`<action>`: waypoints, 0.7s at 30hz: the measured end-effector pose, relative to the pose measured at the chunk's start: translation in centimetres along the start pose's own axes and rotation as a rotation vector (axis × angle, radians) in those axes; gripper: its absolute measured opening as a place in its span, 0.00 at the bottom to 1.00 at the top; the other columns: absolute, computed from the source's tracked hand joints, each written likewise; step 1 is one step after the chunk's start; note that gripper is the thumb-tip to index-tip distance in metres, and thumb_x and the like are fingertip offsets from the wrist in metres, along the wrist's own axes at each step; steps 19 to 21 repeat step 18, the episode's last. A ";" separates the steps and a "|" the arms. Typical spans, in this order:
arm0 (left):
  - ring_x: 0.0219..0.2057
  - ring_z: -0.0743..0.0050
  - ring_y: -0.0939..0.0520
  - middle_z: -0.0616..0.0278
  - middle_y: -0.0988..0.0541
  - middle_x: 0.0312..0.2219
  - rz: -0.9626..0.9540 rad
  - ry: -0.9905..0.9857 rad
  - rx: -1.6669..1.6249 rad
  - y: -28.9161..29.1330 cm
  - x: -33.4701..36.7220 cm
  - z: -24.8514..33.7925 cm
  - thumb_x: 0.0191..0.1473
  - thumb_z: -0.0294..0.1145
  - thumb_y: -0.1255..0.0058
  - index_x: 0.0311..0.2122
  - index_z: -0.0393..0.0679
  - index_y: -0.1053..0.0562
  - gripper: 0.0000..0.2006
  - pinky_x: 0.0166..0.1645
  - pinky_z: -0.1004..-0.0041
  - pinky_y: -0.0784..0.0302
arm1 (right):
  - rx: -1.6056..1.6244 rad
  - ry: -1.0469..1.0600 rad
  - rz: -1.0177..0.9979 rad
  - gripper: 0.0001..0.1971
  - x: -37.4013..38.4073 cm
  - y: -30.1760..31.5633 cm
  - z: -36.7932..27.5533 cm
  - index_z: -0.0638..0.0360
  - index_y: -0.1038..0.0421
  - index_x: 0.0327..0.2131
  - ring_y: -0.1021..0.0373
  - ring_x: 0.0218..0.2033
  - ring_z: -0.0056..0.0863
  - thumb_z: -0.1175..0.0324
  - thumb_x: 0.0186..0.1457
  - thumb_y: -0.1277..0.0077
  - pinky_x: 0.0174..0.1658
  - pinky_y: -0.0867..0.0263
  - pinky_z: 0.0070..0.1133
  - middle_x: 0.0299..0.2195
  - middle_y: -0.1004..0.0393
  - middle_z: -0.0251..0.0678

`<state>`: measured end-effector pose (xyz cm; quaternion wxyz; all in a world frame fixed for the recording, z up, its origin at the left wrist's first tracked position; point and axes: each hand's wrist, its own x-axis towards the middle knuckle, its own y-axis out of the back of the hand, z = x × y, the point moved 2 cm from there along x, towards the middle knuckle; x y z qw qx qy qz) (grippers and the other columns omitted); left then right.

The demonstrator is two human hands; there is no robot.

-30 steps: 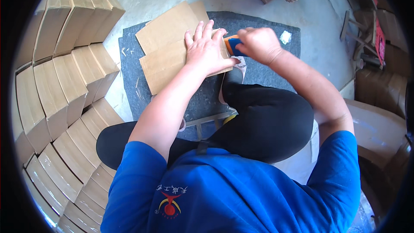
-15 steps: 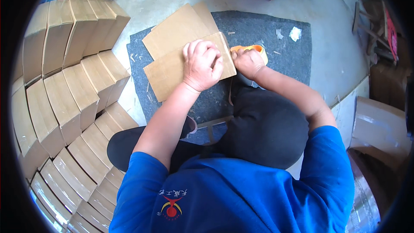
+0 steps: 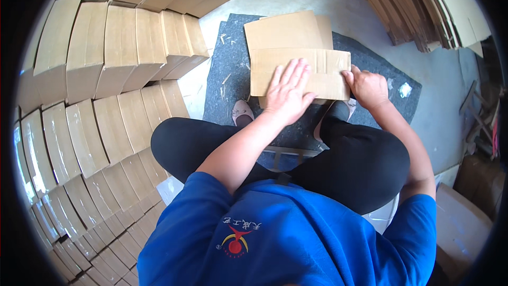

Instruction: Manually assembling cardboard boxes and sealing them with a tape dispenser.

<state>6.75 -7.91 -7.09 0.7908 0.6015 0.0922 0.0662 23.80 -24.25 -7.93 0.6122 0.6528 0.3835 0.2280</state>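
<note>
A brown cardboard carton (image 3: pixel 328 80) lies in front of me with its long side running left to right. My left hand (image 3: pixel 287 94) rests flat on its top, fingers stretched out and together. At the carton's right end my right hand (image 3: pixel 368 89) is closed, its thumb and curled fingers at the edge; part of the grip is hidden. Beneath and beyond the carton are further flat cardboard pieces (image 3: pixel 283 30). They lie on a dark grey mat (image 3: pixel 225 55).
Stacked brown boxes (image 3: pixel 87 47) fill the left side in several rows. A pile of flattened cardboard (image 3: pixel 407 8) stands at the far right. Scraps and a crumpled white bit (image 3: pixel 405 90) lie on the mat. My feet stand just below the carton. Another box (image 3: pixel 460 222) sits at the lower right.
The view has shifted. The carton now lies straighter across. My left hand has flattened out on it, and my right hand has moved onto its right edge. The orange-yellow ring-shaped object no longer shows.
</note>
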 end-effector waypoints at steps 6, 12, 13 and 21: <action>0.68 0.47 0.48 0.45 0.54 0.68 0.072 0.460 -0.143 1.3 -3.5 -7.0 0.60 0.51 0.54 0.68 0.36 0.55 0.41 0.69 0.58 0.50 | -0.056 0.024 0.030 0.24 0.1 0.6 -1.0 0.53 0.26 0.32 0.23 0.24 0.41 0.45 0.65 0.64 0.29 0.27 0.35 0.22 0.22 0.42; 0.58 0.52 0.28 0.44 0.30 0.56 0.156 0.699 -1.064 -2.0 -5.1 -11.0 0.56 0.50 0.45 0.65 0.40 0.44 0.38 0.61 0.61 0.35 | 0.032 -0.077 -0.284 0.28 -0.7 3.9 -2.2 0.55 0.21 0.31 0.24 0.36 0.47 0.41 0.60 0.60 0.41 0.29 0.38 0.30 0.21 0.45; 0.60 0.55 0.31 0.49 0.32 0.59 0.088 0.713 -1.194 -1.2 -5.0 -10.8 0.57 0.51 0.46 0.66 0.43 0.45 0.38 0.63 0.59 0.37 | 0.027 -0.110 -0.363 0.28 -0.9 4.8 -2.4 0.55 0.20 0.31 0.24 0.37 0.47 0.39 0.59 0.59 0.42 0.29 0.38 0.31 0.21 0.45; 0.69 0.49 0.53 0.59 0.52 0.69 -0.122 0.907 -1.578 0.5 -5.4 -9.1 0.52 0.66 0.47 0.70 0.55 0.57 0.49 0.64 0.34 0.53 | 0.235 -0.057 -0.481 0.37 -1.7 2.4 -1.9 0.51 0.27 0.53 0.31 0.55 0.44 0.31 0.55 0.58 0.61 0.39 0.30 0.47 0.25 0.53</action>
